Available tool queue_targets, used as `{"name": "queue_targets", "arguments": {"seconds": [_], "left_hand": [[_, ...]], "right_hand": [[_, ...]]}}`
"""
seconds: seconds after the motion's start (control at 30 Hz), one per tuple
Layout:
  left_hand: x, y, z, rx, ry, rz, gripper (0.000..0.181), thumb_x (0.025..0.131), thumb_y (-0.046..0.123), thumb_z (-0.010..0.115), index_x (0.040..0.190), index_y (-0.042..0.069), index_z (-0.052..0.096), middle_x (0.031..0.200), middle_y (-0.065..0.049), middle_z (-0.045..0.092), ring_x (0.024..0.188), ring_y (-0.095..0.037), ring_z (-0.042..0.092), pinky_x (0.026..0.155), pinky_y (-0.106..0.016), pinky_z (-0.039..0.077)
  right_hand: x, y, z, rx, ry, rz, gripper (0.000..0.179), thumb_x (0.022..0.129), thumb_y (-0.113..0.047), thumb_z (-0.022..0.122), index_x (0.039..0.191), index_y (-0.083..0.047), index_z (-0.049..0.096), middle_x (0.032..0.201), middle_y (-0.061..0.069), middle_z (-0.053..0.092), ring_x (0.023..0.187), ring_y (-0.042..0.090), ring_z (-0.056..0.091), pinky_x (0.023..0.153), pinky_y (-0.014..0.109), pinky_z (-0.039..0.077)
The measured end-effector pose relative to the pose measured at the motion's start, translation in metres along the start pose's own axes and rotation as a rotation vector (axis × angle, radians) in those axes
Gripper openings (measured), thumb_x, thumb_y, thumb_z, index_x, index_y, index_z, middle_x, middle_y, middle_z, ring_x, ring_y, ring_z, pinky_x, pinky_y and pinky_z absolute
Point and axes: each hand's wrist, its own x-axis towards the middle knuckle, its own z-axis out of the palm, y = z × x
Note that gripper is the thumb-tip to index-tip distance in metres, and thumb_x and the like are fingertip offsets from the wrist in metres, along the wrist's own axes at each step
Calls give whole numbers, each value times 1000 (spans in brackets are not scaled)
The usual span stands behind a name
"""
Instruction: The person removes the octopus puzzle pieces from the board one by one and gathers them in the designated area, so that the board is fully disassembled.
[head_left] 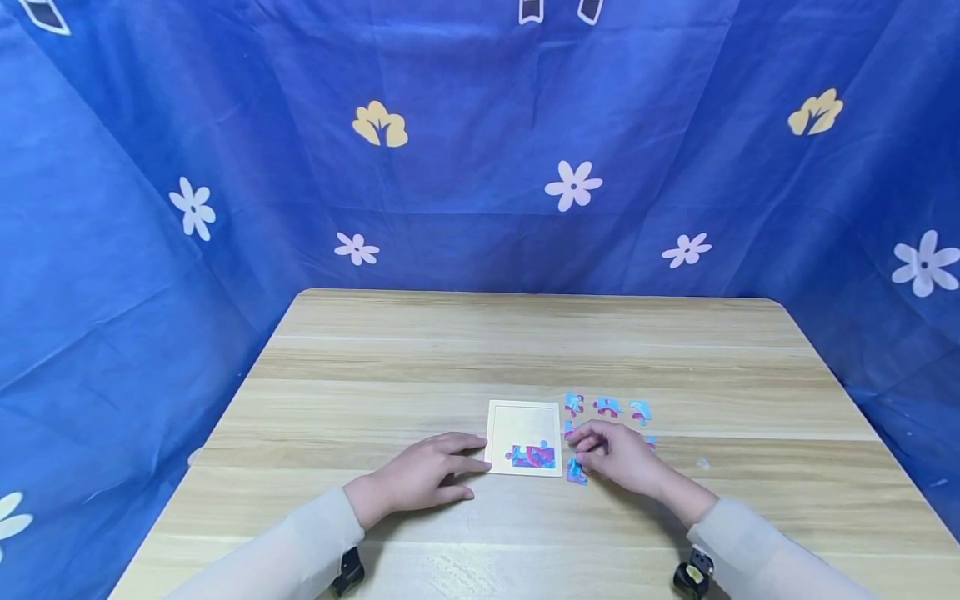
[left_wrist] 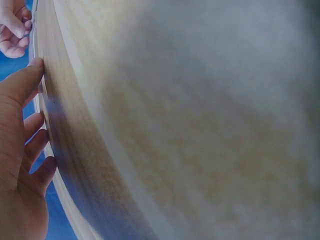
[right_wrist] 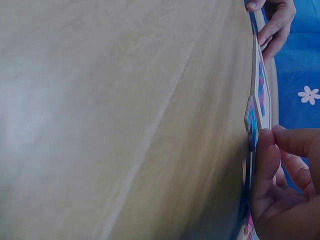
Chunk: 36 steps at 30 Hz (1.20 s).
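Observation:
A square light-wood puzzle tray [head_left: 525,405] lies on the table, with joined pink and blue jigsaw pieces [head_left: 532,456] in its lower right part. My left hand [head_left: 423,472] rests at the tray's left side, fingertips touching its rim and fingers loosely spread. Right of the tray, my right hand [head_left: 618,457] pinches a blue and pink jigsaw piece [head_left: 576,473] between thumb and finger. In the right wrist view, part of this piece [right_wrist: 252,119] juts past the thumb, beside the tray. The right hand partly covers other pieces beneath it.
Several loose jigsaw pieces [head_left: 607,406] lie in a row beyond my right hand; another piece [head_left: 650,442] shows beside it. A small clear scrap [head_left: 702,462] lies farther right. The wooden table [head_left: 420,350] ends at a blue flowered curtain [head_left: 465,183].

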Motion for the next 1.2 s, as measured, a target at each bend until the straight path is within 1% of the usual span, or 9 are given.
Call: {"name": "queue_targets", "arguments": {"seconds": [0.17, 0.37, 0.5, 0.6, 0.8, 0.9, 1.1, 1.2], "left_hand": [[0, 0, 0, 2, 0, -1, 42, 85, 38, 69, 122, 18, 67, 135, -8, 52, 126, -25, 47, 106, -40, 37], [0, 1, 0, -3, -6, -8, 41, 86, 37, 69, 122, 18, 66, 136, -8, 52, 126, -24, 47, 106, -39, 37], [1, 2, 1, -5, -10, -9, 42, 86, 37, 69, 123, 18, 66, 136, -8, 52, 126, -25, 46, 106, -39, 36], [1, 1, 2, -7, -12, -10, 42, 86, 37, 69, 123, 18, 66, 136, -8, 52, 126, -24, 46, 107, -39, 36], [0, 1, 3, -9, -7, -9, 42, 86, 38, 69, 123, 18, 66, 136, -8, 52, 126, -25, 47, 106, -40, 36], [0, 2, 3, -7, -7, -8, 43, 86, 38, 69, 123, 17, 65, 136, -9, 52, 126, -25, 47, 106, -40, 37], [0, 2, 3, -10, -13, -13, 44, 86, 38, 68, 124, 17, 65, 137, -9, 51, 126, -26, 46, 106, -41, 36], [0, 2, 2, -14, -16, -16, 43, 86, 38, 68, 124, 17, 65, 137, -9, 51, 126, -25, 46, 106, -41, 36]], "right_hand": [[7, -8, 5, -36, 21, -19, 20, 85, -6, 70, 105, -5, 66, 86, -2, 63, 64, 13, 56, 52, 24, 50], [15, -18, 13, -43, 20, -38, 23, 84, -6, 70, 107, -7, 65, 88, -3, 62, 70, 12, 58, 60, 23, 51], [21, -22, 19, -35, 13, -60, 25, 83, -4, 71, 107, -6, 65, 89, -1, 64, 72, 12, 60, 64, 23, 52], [24, -26, 25, -21, 2, -66, 26, 83, -3, 71, 107, -5, 65, 91, 2, 65, 73, 12, 60, 64, 23, 52], [28, -32, 34, -11, -29, -71, 26, 82, -1, 69, 108, -4, 65, 92, 3, 66, 72, 12, 62, 61, 24, 53], [29, -33, 38, -12, -47, -73, 27, 82, 1, 68, 109, -3, 64, 93, 3, 65, 73, 12, 63, 62, 24, 53], [31, -30, 41, -67, -64, -93, 31, 78, 1, 69, 108, -2, 64, 94, 2, 64, 74, 10, 62, 68, 22, 53], [32, -31, 42, -102, -64, -104, 31, 76, -1, 70, 107, -2, 65, 93, 1, 63, 73, 8, 60, 68, 21, 52]]}}
